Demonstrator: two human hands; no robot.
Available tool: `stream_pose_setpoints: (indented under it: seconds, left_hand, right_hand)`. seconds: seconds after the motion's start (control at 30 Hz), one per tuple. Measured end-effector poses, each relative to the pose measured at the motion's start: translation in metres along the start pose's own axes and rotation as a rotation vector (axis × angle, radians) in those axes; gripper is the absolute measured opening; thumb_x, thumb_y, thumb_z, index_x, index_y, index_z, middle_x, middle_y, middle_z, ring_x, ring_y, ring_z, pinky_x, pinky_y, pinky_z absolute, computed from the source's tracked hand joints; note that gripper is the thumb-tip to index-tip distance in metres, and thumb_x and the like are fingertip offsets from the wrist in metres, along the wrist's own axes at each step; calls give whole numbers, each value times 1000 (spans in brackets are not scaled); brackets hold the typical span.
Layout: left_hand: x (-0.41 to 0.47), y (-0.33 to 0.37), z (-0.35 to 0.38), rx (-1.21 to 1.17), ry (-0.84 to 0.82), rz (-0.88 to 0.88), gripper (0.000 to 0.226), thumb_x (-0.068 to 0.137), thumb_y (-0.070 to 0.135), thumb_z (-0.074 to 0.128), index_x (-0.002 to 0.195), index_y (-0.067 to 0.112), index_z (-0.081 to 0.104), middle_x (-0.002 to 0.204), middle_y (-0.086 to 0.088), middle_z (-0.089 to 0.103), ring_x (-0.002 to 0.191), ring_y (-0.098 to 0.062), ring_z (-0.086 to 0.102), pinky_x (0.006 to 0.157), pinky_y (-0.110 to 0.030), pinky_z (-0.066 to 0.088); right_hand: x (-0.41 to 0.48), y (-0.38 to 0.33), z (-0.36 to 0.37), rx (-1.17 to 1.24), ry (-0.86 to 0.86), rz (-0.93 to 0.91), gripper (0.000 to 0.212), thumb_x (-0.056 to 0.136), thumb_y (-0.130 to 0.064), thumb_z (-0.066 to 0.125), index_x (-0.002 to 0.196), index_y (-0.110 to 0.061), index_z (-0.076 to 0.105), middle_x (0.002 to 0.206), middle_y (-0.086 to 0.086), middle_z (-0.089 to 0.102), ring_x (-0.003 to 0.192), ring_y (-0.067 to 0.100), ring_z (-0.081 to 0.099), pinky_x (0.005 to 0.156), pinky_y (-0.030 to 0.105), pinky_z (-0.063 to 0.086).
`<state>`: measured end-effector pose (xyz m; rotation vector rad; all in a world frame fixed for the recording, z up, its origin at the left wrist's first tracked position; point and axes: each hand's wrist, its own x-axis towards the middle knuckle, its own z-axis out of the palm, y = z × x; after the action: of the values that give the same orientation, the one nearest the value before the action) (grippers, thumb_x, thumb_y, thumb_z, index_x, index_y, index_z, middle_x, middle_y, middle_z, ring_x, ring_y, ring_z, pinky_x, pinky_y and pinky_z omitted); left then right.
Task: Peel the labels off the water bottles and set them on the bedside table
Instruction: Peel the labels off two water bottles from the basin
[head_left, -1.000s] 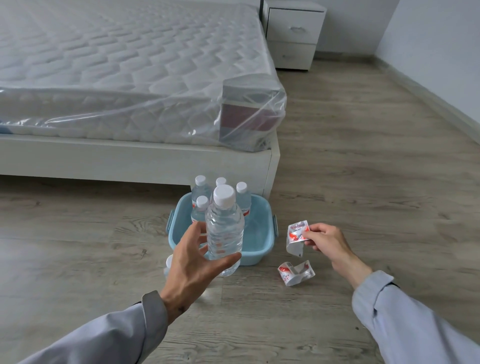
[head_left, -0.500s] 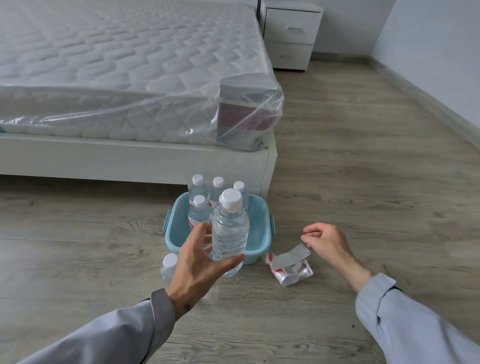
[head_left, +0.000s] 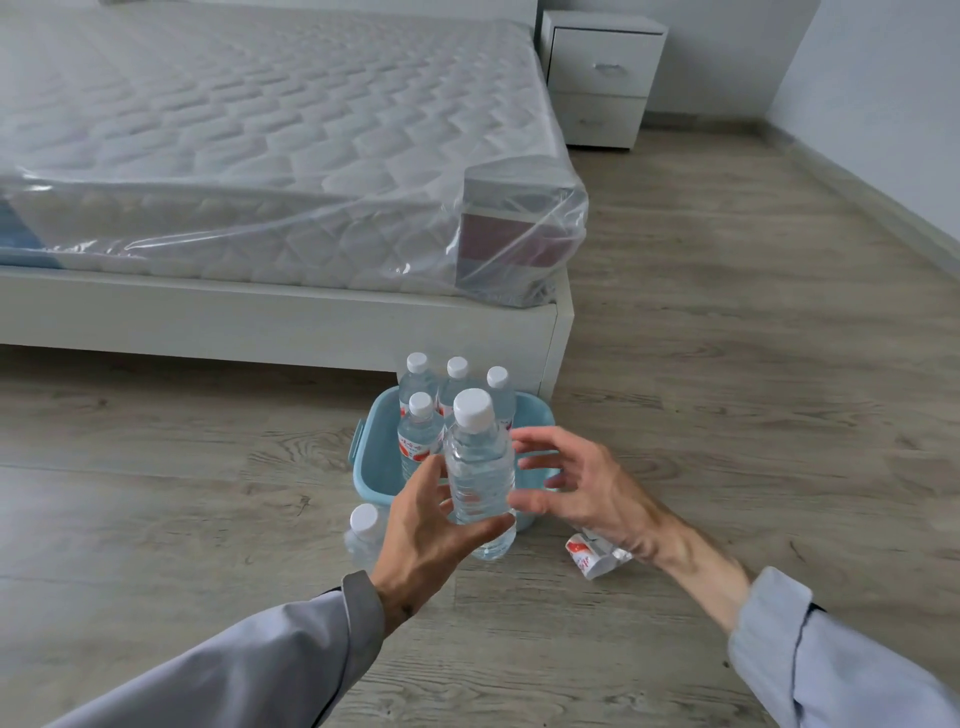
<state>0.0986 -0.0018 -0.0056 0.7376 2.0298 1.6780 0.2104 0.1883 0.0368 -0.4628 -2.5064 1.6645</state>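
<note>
My left hand (head_left: 426, 540) grips a clear, label-free water bottle (head_left: 478, 467) with a white cap, held upright above the floor. Just to its right my right hand (head_left: 582, 488) is spread, fingers apart, close to the bottle but not closed on it. Behind them a light blue basin (head_left: 371, 457) holds several capped bottles (head_left: 418, 431), at least one with a red and white label. Another bare bottle (head_left: 363, 530) stands on the floor left of my left hand. Crumpled peeled labels (head_left: 592, 558) lie on the floor under my right wrist. The white bedside table (head_left: 602, 78) stands far back.
A white bed frame (head_left: 291, 322) with a plastic-wrapped mattress (head_left: 270, 156) fills the left and back. Its corner is right behind the basin. Wooden floor runs along the bed's right side to the bedside table, with a wall on the far right.
My right hand let the peeled label fall onto the floor pile, then came left and up to the bottle with fingers spread. My left hand kept holding the bottle.
</note>
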Motion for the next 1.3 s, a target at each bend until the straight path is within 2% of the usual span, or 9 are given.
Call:
stream_pose_setpoints:
  seconds: [0.13, 0.27, 0.5, 0.6, 0.73, 0.93, 1.07, 1.2, 1.3]
  left_hand:
    - [2, -3, -7, 6, -36, 4, 74, 67, 40, 98, 131, 20, 65, 125, 2, 78, 117, -14, 75, 103, -45, 60]
    - [-2, -10, -7, 65, -77, 2, 62, 72, 22, 98, 126, 17, 67, 121, 2, 80, 117, -14, 75, 104, -48, 58]
    - [-32, -32, -14, 166, -63, 52, 65, 76, 23, 96, 134, 13, 67, 129, 0, 74, 124, -18, 68, 108, -39, 52]
    - [-58, -54, -30, 205, 1, -48, 44, 78, 45, 89, 111, 20, 73, 108, 8, 76, 104, -10, 72, 91, -31, 57]
    - [-75, -97, -68, 338, 146, -156, 30, 76, 34, 94, 84, 23, 68, 82, 5, 71, 77, -13, 68, 68, -32, 53]
    - [-40, -119, -98, 399, 134, -187, 83, 68, 31, 100, 137, 14, 56, 132, 1, 58, 118, -17, 60, 100, -31, 46]
    - [-23, -125, -90, 404, 109, -125, 68, 69, 33, 99, 126, 18, 64, 120, 6, 68, 114, -15, 64, 101, -40, 52]
    - [-17, -130, -80, 341, 106, -138, 63, 67, 42, 93, 119, 27, 62, 116, 9, 71, 111, -18, 68, 100, -39, 55]
    - [-13, -133, -77, 329, 78, -152, 66, 66, 41, 95, 120, 26, 61, 117, 8, 71, 112, -18, 68, 101, -39, 56]
  right_hand:
    - [6, -6, 9, -47, -22, -73, 77, 68, -57, 91, 137, -43, 60, 132, -20, 70, 126, 2, 64, 106, 35, 53]
    - [10, -3, 15, -93, -46, -72, 75, 68, -43, 96, 135, -33, 63, 128, -16, 74, 121, 5, 69, 107, 40, 55]
    - [5, 22, 38, -169, -35, -50, 58, 66, -32, 100, 117, -27, 71, 108, -22, 78, 101, -5, 72, 89, 15, 55]
    - [4, 38, 48, -207, -20, -19, 53, 63, -33, 100, 106, -37, 70, 96, -35, 74, 90, -17, 68, 78, 3, 46]
    - [7, 54, 58, -212, -29, 52, 60, 62, -42, 99, 114, -33, 72, 103, -22, 78, 98, -6, 70, 87, 18, 53]
    - [13, 66, 70, -159, -48, 110, 57, 61, -41, 99, 110, -37, 70, 104, -24, 78, 98, -5, 71, 88, 17, 53]
    - [17, 70, 73, -142, -27, 127, 59, 59, -49, 97, 110, -40, 70, 107, -25, 77, 101, -5, 71, 87, 14, 52]
    - [20, 76, 77, -92, 20, 150, 64, 59, -43, 98, 116, -32, 71, 113, -10, 78, 109, 7, 72, 100, 38, 57]
    - [23, 74, 78, -81, 35, 161, 64, 61, -43, 97, 118, -31, 70, 115, -10, 78, 110, 7, 72, 102, 42, 57]
